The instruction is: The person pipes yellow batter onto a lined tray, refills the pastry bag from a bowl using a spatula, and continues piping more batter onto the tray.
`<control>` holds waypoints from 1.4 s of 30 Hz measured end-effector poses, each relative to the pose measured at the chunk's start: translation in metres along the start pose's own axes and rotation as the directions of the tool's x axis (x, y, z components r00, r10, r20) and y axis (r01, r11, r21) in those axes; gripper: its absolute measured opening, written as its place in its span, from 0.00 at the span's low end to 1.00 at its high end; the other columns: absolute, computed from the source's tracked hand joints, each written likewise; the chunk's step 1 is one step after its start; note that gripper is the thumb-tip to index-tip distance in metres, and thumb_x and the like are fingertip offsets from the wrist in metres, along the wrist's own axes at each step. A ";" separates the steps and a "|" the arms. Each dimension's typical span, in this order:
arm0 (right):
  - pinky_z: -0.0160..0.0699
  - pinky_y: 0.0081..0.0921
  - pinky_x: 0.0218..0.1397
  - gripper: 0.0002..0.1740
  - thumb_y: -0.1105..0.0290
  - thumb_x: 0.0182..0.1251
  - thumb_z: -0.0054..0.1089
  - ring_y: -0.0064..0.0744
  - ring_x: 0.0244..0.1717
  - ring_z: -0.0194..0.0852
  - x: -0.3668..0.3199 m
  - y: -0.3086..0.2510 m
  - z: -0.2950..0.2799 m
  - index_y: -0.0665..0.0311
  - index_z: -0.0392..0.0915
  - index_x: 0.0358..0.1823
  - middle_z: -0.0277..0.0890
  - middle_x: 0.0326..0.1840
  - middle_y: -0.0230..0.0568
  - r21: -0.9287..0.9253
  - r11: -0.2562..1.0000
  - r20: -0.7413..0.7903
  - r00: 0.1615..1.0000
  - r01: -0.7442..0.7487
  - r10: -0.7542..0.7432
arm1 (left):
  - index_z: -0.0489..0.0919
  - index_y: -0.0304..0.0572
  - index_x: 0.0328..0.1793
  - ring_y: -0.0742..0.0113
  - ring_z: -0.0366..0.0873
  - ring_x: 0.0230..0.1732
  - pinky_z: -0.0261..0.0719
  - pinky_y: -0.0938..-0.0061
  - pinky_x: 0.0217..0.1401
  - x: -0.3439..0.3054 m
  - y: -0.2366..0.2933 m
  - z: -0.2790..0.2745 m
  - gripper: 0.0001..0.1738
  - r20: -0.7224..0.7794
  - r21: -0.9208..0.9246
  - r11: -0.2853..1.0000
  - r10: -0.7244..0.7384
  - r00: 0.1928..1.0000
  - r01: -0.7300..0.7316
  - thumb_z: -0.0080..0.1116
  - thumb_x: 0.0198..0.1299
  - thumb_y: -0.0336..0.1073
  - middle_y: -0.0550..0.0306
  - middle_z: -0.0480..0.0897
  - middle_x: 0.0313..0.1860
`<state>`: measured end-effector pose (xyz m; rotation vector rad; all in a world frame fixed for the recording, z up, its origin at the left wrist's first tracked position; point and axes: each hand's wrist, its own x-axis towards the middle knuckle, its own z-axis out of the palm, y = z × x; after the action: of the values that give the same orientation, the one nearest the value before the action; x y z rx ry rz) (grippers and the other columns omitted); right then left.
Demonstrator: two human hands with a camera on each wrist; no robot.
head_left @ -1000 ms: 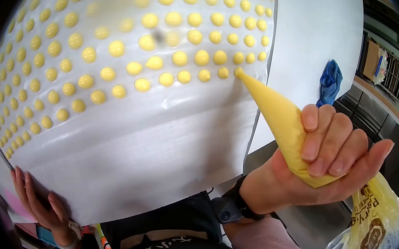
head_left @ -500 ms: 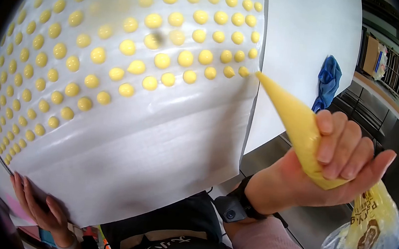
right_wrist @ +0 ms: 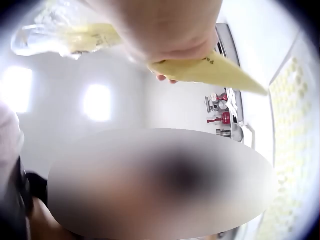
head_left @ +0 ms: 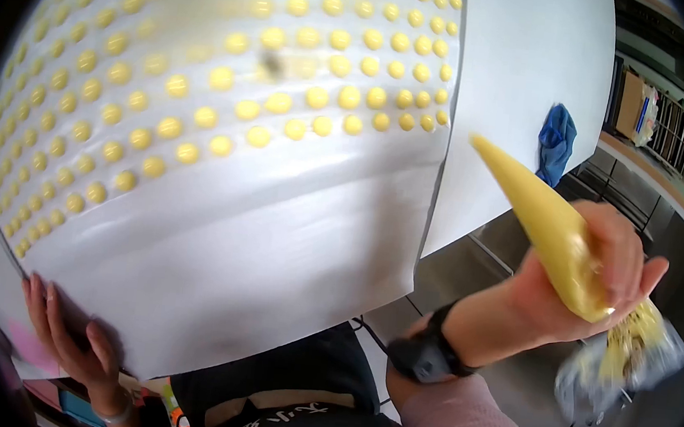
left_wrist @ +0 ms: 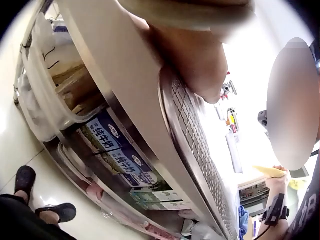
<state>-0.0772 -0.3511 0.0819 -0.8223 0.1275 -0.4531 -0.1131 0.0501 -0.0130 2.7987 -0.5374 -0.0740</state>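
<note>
- Fingers of the right hand (head_left: 588, 270) curl round a yellow piping bag (head_left: 558, 234), clenched about its full, wide end.
- The bag slants, its narrow tip pointing to the sheet side, over the desk (head_left: 530, 59) and just beside the sheet's right edge (apart from the dots).
- The bag's loose end (head_left: 629, 348), clear plastic and printed yellow, hangs below the hand.
- A black strap (head_left: 448, 347) circles the right wrist.
- The left hand (head_left: 78, 349), fingers straight and grasping nothing, rests at the near left edge of the sheet (head_left: 298, 242).
- Glossy yellow dots (head_left: 258, 136) line the sheet in rows; its near part is bare.
- A crumpled blue cloth (head_left: 557, 144) lies on the desk, right of the sheet.
- Milk cartons (left_wrist: 120, 155) sit on a lower shelf, left wrist view.
</note>
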 end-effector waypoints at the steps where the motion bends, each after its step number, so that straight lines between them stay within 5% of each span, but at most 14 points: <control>1: 0.66 0.34 0.55 0.18 0.58 0.63 0.48 0.25 0.34 0.69 -0.007 -0.016 -0.010 0.54 0.65 0.17 0.68 0.23 0.29 0.015 1.000 0.013 1.000 -0.006 0.006 | 0.63 0.28 0.61 0.40 0.57 0.66 0.53 0.56 0.67 0.001 0.001 0.001 0.26 -0.021 -0.053 0.999 0.009 1.000 -0.010 0.41 0.61 0.39 0.38 0.62 0.64; 4: 0.56 0.39 0.66 0.13 0.63 0.59 0.56 0.27 0.58 0.58 -0.006 0.006 0.024 0.59 0.65 0.39 0.63 0.47 0.37 0.265 0.963 0.007 0.998 -0.056 0.056 | 0.64 0.29 0.61 0.40 0.57 0.66 0.53 0.55 0.67 0.001 0.001 0.000 0.26 -0.044 -0.119 0.993 -0.025 0.999 0.019 0.42 0.59 0.39 0.37 0.63 0.63; 7: 0.48 0.34 0.70 0.12 0.57 0.69 0.41 0.24 0.47 0.64 -0.029 0.044 0.058 0.54 0.67 0.32 0.68 0.39 0.32 -0.078 0.996 0.194 0.979 -0.052 0.066 | 0.69 0.31 0.57 0.41 0.61 0.63 0.56 0.52 0.65 0.001 -0.006 -0.003 0.24 -0.080 -0.168 0.986 0.000 0.997 -0.014 0.47 0.57 0.41 0.39 0.69 0.58; 8: 0.44 0.31 0.70 0.19 0.54 0.71 0.32 0.22 0.40 0.65 -0.031 0.063 0.073 0.52 0.68 0.27 0.70 0.29 0.27 0.276 0.939 0.206 0.967 -0.207 0.152 | 0.70 0.31 0.55 0.43 0.63 0.62 0.58 0.53 0.63 0.002 -0.008 -0.003 0.24 -0.113 -0.185 0.982 -0.001 0.994 -0.020 0.47 0.58 0.42 0.40 0.71 0.56; 11: 0.61 0.33 0.57 0.25 0.59 0.70 0.38 0.17 0.24 0.66 -0.044 0.097 0.111 0.52 0.65 0.10 0.67 0.12 0.20 0.005 0.939 0.218 0.916 -0.345 0.335 | 0.74 0.36 0.52 0.48 0.67 0.59 0.60 0.56 0.61 0.001 -0.009 -0.005 0.22 -0.120 -0.224 0.975 -0.035 0.992 0.008 0.51 0.55 0.43 0.45 0.74 0.54; 15: 0.62 0.32 0.55 0.28 0.53 0.71 0.31 0.25 0.23 0.67 -0.069 0.150 0.138 0.53 0.63 0.11 0.65 0.12 0.28 -0.112 0.875 0.417 0.776 -0.472 0.472 | 0.76 0.37 0.49 0.49 0.68 0.58 0.61 0.57 0.60 -0.003 -0.016 -0.001 0.22 -0.135 -0.258 0.966 -0.034 0.990 -0.002 0.54 0.50 0.41 0.47 0.75 0.54; 17: 0.63 0.33 0.53 0.30 0.48 0.71 0.26 0.30 0.25 0.68 -0.078 0.166 0.149 0.55 0.65 0.14 0.66 0.14 0.34 -0.356 0.860 0.467 0.727 -0.366 0.503 | 0.76 0.37 0.48 0.50 0.69 0.58 0.61 0.57 0.60 -0.002 -0.019 0.001 0.22 -0.162 -0.278 0.960 -0.038 0.986 -0.009 0.55 0.49 0.41 0.48 0.75 0.54; 18: 0.65 0.34 0.49 0.33 0.45 0.70 0.21 0.30 0.23 0.69 -0.077 0.197 0.124 0.57 0.66 0.17 0.68 0.16 0.35 -0.070 0.965 0.708 0.669 -0.252 0.226 | 0.77 0.37 0.48 0.50 0.69 0.58 0.61 0.57 0.60 -0.001 -0.020 0.000 0.21 -0.155 -0.289 0.957 -0.035 0.987 -0.011 0.55 0.48 0.41 0.48 0.75 0.53; 22: 0.67 0.32 0.44 0.34 0.45 0.70 0.19 0.29 0.20 0.70 -0.066 0.207 0.134 0.57 0.68 0.18 0.69 0.17 0.36 -0.288 0.909 0.744 0.526 -0.302 0.411 | 0.78 0.38 0.46 0.53 0.69 0.58 0.61 0.58 0.60 0.000 -0.019 0.005 0.20 -0.154 -0.291 0.957 -0.048 0.987 0.001 0.55 0.49 0.42 0.50 0.75 0.53; 25: 0.67 0.32 0.44 0.34 0.45 0.70 0.17 0.29 0.20 0.69 -0.074 0.211 0.130 0.57 0.68 0.18 0.69 0.17 0.35 -0.234 0.937 0.721 0.600 -0.259 0.346 | 0.78 0.38 0.45 0.54 0.69 0.59 0.61 0.58 0.60 0.001 -0.017 0.003 0.20 -0.141 -0.295 0.955 -0.052 0.989 0.009 0.54 0.49 0.42 0.50 0.75 0.53; 32: 0.67 0.30 0.44 0.34 0.45 0.70 0.17 0.27 0.20 0.67 -0.064 0.205 0.133 0.56 0.67 0.17 0.69 0.16 0.35 -0.364 0.900 0.751 0.497 -0.238 0.435 | 0.78 0.37 0.45 0.55 0.68 0.59 0.61 0.59 0.60 0.003 -0.018 -0.001 0.21 -0.120 -0.324 0.946 -0.058 0.991 0.016 0.54 0.50 0.44 0.50 0.75 0.53; 35: 0.66 0.30 0.44 0.34 0.45 0.70 0.18 0.26 0.20 0.67 -0.070 0.197 0.145 0.56 0.66 0.16 0.68 0.15 0.33 -0.385 0.894 0.721 0.529 -0.229 0.447 | 0.78 0.38 0.45 0.55 0.68 0.59 0.61 0.59 0.60 0.002 -0.018 -0.001 0.21 -0.118 -0.318 0.948 -0.065 0.991 0.024 0.54 0.49 0.44 0.50 0.75 0.53; 38: 0.66 0.28 0.44 0.33 0.46 0.71 0.22 0.25 0.19 0.66 -0.078 0.184 0.166 0.55 0.65 0.13 0.65 0.12 0.31 -0.473 0.844 0.510 0.702 -0.253 0.496 | 0.76 0.37 0.47 0.49 0.67 0.60 0.57 0.56 0.63 0.000 -0.020 -0.001 0.21 -0.081 -0.312 0.950 -0.028 0.996 0.001 0.51 0.53 0.45 0.47 0.74 0.54; 42: 0.66 0.27 0.43 0.34 0.46 0.71 0.20 0.25 0.17 0.65 -0.073 0.189 0.154 0.55 0.65 0.13 0.65 0.12 0.32 -0.490 0.842 0.534 0.685 -0.227 0.496 | 0.77 0.37 0.47 0.48 0.66 0.60 0.57 0.56 0.63 0.000 -0.018 0.000 0.21 -0.086 -0.308 0.951 -0.028 0.996 0.000 0.51 0.53 0.45 0.47 0.74 0.54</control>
<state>-0.0351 -0.1029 0.0431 -1.2767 -0.2727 0.2829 -0.1063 0.0663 -0.0179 2.4881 -0.4423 -0.0319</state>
